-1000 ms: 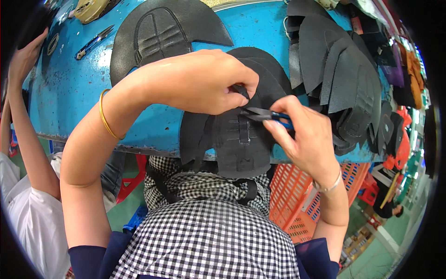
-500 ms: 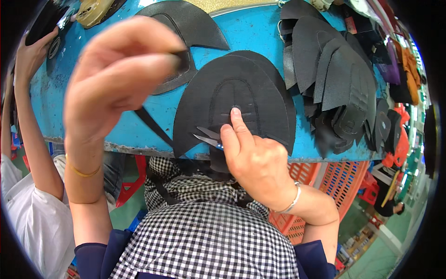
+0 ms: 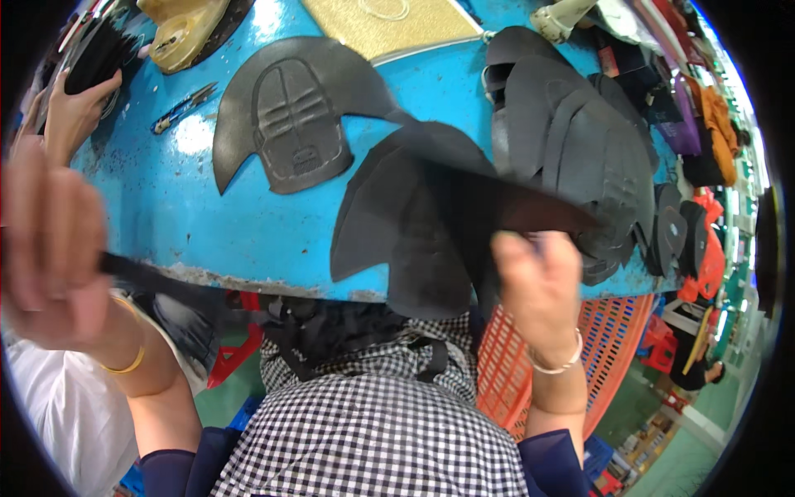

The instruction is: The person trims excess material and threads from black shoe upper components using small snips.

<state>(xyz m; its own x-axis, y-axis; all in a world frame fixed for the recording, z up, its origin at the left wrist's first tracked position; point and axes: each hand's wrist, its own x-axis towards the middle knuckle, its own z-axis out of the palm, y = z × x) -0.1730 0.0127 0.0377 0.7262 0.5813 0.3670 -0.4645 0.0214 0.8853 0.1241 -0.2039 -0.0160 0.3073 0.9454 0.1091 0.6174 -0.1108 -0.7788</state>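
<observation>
My right hand (image 3: 542, 286), blurred, is closed on a dark shoe-upper piece (image 3: 513, 203) that sweeps in the air toward the right. Whether the snips are still in that hand cannot be made out. Below the lifted piece, another black shoe-upper piece (image 3: 364, 215) lies at the table's near edge. At the far left my left hand (image 3: 58, 240) is smeared by motion, with a narrow black strip (image 3: 157, 277) trailing from its closed fingers. A single black upper with a stitched, ridged tongue (image 3: 298, 116) rests flat at left centre.
Black uppers lie in a pile (image 3: 571, 157) on the right of the blue table (image 3: 207, 224). Snips (image 3: 186, 108) lie at the left; a gold sheet (image 3: 389, 25) is at the back. Orange baskets (image 3: 609, 356) stand below. A co-worker's hand (image 3: 79, 112) grips black pieces.
My right hand has moved right, lifting an upper piece off the one beneath. My left hand has swung left and down with the strip. The view has shifted, showing more of the table's far side.
</observation>
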